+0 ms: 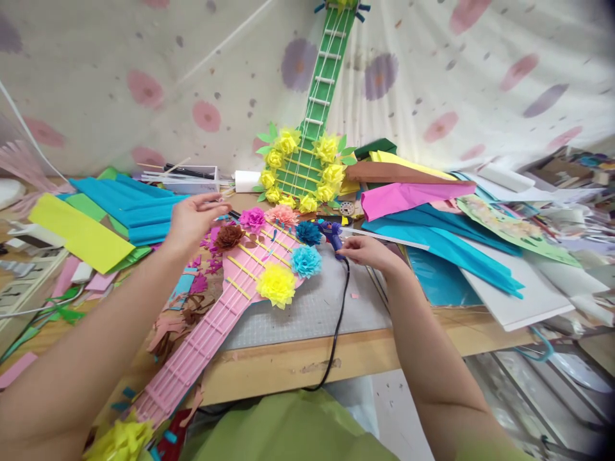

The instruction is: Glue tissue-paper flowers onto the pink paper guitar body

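Note:
A pink paper guitar [185, 358] with white strings and yellow strips lies slanted on the table. Its body carries paper flowers: a yellow flower [276, 285], a light blue flower [306, 261], a dark blue flower [308, 233], a brown flower [229, 237], a magenta flower [252, 219] and a salmon flower [282, 216]. My right hand [369, 253] closes its fingers on the lower handle of a purple glue gun [332, 235], whose nozzle points toward the dark blue flower. Beyond the brown flower, my left hand [192, 221] is pinched; a slim dark tip shows past its fingers.
A green paper guitar [307, 153] with yellow flowers leans against the patterned curtain [168, 57]. Blue crepe paper [139, 205] and a yellow sheet [79, 234] lie left. More coloured paper [456, 246] piles up right. The gun's black cord [342, 314] hangs over the table edge.

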Tool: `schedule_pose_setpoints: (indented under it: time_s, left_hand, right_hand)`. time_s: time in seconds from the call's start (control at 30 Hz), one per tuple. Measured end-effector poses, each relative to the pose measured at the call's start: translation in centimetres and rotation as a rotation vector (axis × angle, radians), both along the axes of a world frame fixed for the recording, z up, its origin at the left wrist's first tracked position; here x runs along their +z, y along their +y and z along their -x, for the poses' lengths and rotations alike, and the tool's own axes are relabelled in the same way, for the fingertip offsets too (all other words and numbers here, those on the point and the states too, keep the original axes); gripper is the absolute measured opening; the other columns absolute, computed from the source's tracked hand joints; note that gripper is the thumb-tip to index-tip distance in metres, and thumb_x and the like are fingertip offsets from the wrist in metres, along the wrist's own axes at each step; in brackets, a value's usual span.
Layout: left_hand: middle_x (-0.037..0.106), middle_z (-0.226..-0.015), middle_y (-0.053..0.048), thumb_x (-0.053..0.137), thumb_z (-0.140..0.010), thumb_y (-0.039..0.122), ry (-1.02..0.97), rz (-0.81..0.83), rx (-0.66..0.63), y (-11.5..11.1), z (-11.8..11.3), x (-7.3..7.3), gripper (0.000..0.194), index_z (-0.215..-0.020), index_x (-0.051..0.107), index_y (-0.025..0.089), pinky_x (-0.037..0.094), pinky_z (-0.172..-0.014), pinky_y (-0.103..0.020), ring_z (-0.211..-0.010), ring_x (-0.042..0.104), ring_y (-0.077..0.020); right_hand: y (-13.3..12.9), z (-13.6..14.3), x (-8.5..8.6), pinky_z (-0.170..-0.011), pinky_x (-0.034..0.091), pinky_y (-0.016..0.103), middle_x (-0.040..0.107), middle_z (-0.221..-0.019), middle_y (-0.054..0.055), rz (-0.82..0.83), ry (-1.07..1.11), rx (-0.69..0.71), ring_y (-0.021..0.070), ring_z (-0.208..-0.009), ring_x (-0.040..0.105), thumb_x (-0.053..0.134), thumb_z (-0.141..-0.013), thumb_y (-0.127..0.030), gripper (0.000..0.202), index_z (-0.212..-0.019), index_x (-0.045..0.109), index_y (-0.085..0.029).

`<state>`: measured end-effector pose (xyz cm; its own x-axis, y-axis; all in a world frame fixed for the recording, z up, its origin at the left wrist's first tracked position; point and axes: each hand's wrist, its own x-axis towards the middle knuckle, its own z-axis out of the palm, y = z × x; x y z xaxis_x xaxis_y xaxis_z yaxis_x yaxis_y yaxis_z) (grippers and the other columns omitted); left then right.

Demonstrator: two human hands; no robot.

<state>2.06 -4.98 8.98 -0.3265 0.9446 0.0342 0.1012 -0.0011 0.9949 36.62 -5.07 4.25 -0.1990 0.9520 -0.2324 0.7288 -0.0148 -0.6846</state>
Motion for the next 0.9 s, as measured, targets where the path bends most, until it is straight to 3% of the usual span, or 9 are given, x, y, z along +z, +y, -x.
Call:
schedule_pose_setpoints:
  time_s: [0.13, 0.27, 0.4, 0.57, 0.67, 0.77, 0.9]
  left_hand:
    - [0.071, -0.087, -0.007, 0.073, -0.063, 0.012, 0.014, -0.051, 0.037, -0.2, 1.6, 1.2, 0.041, -0.103, 0.063, 0.011, 0.055, -0.079, -0.039, -0.079, 0.067, -0.0174]
    - [0.068, -0.076, -0.002, 0.074, -0.061, 0.008, -0.024, -0.013, 0.024, -0.4, 1.5, 0.2, 0.034, -0.091, 0.058, 0.014, 0.054, -0.079, -0.038, -0.071, 0.066, -0.0135]
    - [0.067, -0.068, 0.000, 0.073, -0.059, 0.007, -0.103, 0.047, 0.007, -0.6, 1.3, -1.1, 0.033, -0.083, 0.052, 0.016, 0.054, -0.075, -0.034, -0.069, 0.066, -0.0147]
    - [0.066, -0.064, 0.000, 0.076, -0.053, 0.011, -0.103, 0.113, -0.038, -0.7, 0.5, -2.1, 0.036, -0.081, 0.053, 0.016, 0.054, -0.066, -0.031, -0.064, 0.066, -0.0159]
    - [0.066, -0.066, 0.000, 0.075, -0.053, 0.013, -0.104, 0.144, -0.070, -0.5, -0.1, -2.9, 0.036, -0.081, 0.053, 0.016, 0.054, -0.063, -0.029, -0.062, 0.065, -0.0149]
    - [0.067, -0.068, 0.000, 0.075, -0.054, 0.013, -0.099, 0.158, -0.092, -0.2, -0.9, -3.5, 0.036, -0.082, 0.053, 0.016, 0.053, -0.061, -0.026, -0.060, 0.065, -0.0138]
    - [0.067, -0.069, 0.000, 0.073, -0.056, 0.013, -0.065, 0.164, -0.111, -0.4, -2.1, -3.5, 0.035, -0.084, 0.052, 0.016, 0.052, -0.060, -0.025, -0.059, 0.065, -0.0134]
  right_hand:
    - [1.4, -0.8, -2.4, -0.061, 0.038, 0.027, 0.061, -0.079, 0.004, -0.234, -0.257, -0.256, 0.0165, -0.069, 0.055, 0.068, -0.066, -0.046, 0.036, -0.085, 0.059, -0.017]
    - [2.7, 1.3, -3.8, -0.075, 0.044, 0.030, 0.064, -0.100, 0.011, -0.320, -0.283, -0.235, 0.0215, -0.089, 0.060, 0.067, -0.070, -0.046, 0.044, -0.101, 0.061, -0.015]
    - [3.3, 2.8, -4.3, -0.076, 0.045, 0.031, 0.068, -0.089, 0.012, -0.233, -0.263, -0.248, 0.0248, -0.089, 0.063, 0.061, -0.077, -0.046, 0.040, -0.097, 0.067, -0.013]
    - [3.9, 2.1, -4.7, -0.068, 0.047, 0.030, 0.069, -0.079, 0.010, -0.221, -0.057, -0.328, 0.0222, -0.076, 0.063, 0.058, -0.077, -0.048, 0.038, -0.087, 0.068, -0.013]
    - [4.0, 1.7, -3.5, -0.059, 0.045, 0.027, 0.068, -0.079, 0.009, -0.312, 0.239, -0.396, 0.0172, -0.066, 0.060, 0.056, -0.076, -0.053, 0.042, -0.089, 0.065, -0.014]
    - [3.5, 2.5, -0.9, -0.052, 0.041, 0.024, 0.064, -0.073, 0.005, -0.366, 0.480, -0.341, 0.0113, -0.056, 0.052, 0.057, -0.074, -0.056, 0.042, -0.086, 0.063, -0.016]
    - [1.7, 5.1, 2.2, -0.046, 0.035, 0.023, 0.053, -0.055, 0.000, -0.226, 0.448, -0.128, 0.0081, -0.047, 0.041, 0.060, -0.072, -0.058, 0.043, -0.072, 0.063, -0.016]
